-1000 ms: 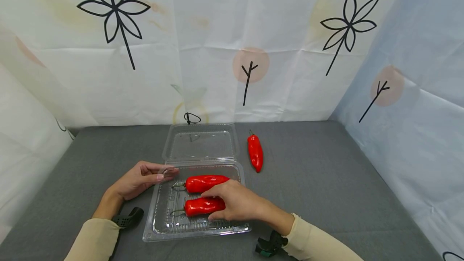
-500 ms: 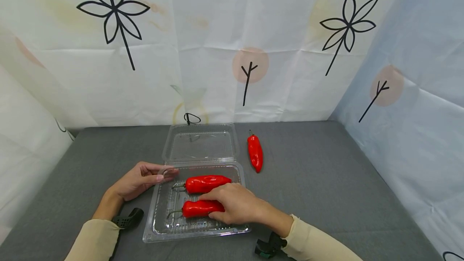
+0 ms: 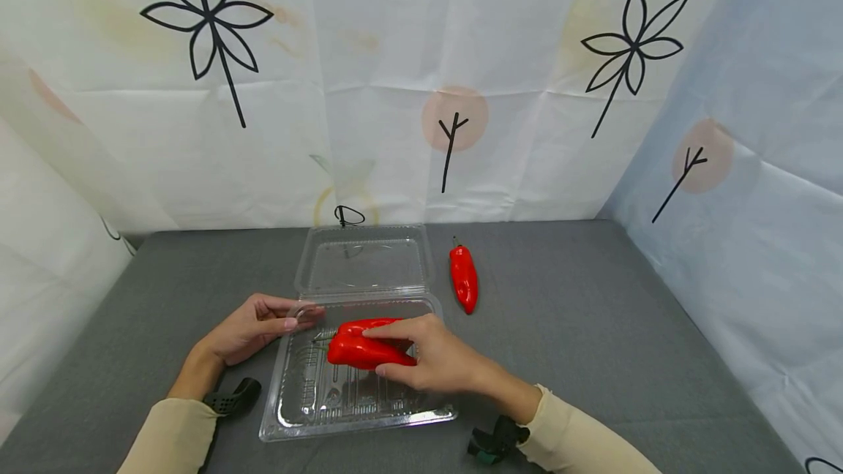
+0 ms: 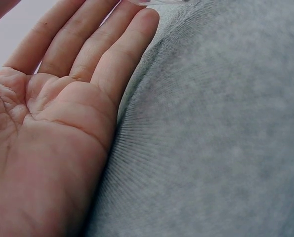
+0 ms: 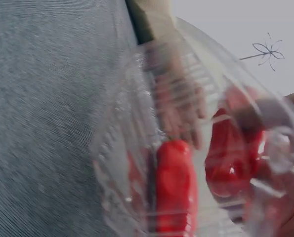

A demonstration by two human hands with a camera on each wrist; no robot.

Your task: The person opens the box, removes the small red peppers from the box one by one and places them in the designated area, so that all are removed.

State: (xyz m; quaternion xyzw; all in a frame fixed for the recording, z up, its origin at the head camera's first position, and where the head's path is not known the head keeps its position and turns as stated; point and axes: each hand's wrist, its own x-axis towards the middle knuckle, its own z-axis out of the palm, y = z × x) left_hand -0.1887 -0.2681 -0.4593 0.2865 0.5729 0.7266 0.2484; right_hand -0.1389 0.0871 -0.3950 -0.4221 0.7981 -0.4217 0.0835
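R-hand grip (image 3: pixel 437 358) pinches a red pepper (image 3: pixel 352 352) btwn thumb & fingers, over the open clear plastic clamshell (image 3: pixel 356 427); 2nd red pepper (image 3: pixel 352 327) lies inside, partly hidden. L-hand grip (image 3: pixel 246 329) released, fingers straight, touching base's far L corner. 3rd red pepper (image 3: pixel 464 280) on grey desk (image 3: pixel 593 335), just R of the lid (image 3: pixel 365 263), stem pointing away from person.

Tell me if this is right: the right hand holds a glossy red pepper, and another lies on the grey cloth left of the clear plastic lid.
Wrong side: the glossy red pepper on the grey cloth lies right of the clear plastic lid, as the head view shows.
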